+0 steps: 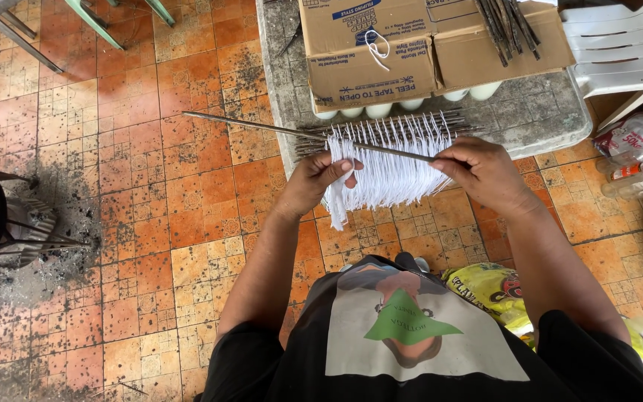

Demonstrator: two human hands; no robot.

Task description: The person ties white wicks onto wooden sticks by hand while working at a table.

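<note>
I pinch the white strings [385, 175] with my left hand [314, 182]. My right hand [485, 175] grips a thin stick [306, 134] that lies across them. The strings hang just below the cardboard box [381, 52], near me.
</note>
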